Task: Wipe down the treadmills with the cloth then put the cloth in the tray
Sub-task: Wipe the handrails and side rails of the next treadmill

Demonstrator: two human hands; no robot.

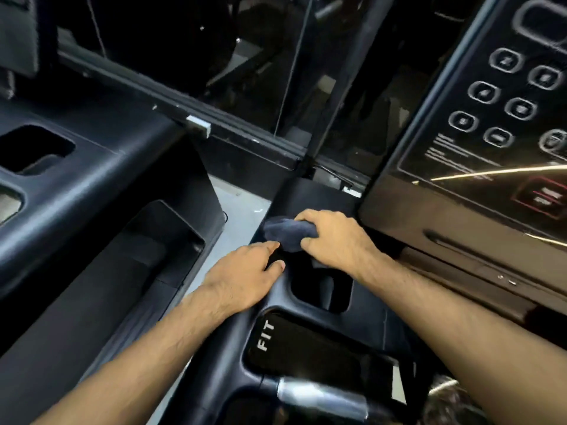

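A dark blue-grey cloth (285, 233) is bunched on the black plastic side console (362, 320) of the right treadmill, just left of its glossy control panel (478, 142). My right hand (333, 239) grips the cloth from above, fingers curled over it. My left hand (245, 276) lies flat on the console's left edge, its fingertips touching the near side of the cloth. Below my hands the console has a cup-holder opening (322, 291) and a recessed tray (319, 354) marked "FIT".
The neighbouring treadmill's console (92, 191) with its own recesses fills the left side. Between the two machines is a narrow gap down to a pale floor (236, 207). A chrome handlebar (322, 397) crosses the bottom. Dark glass and a rail run behind.
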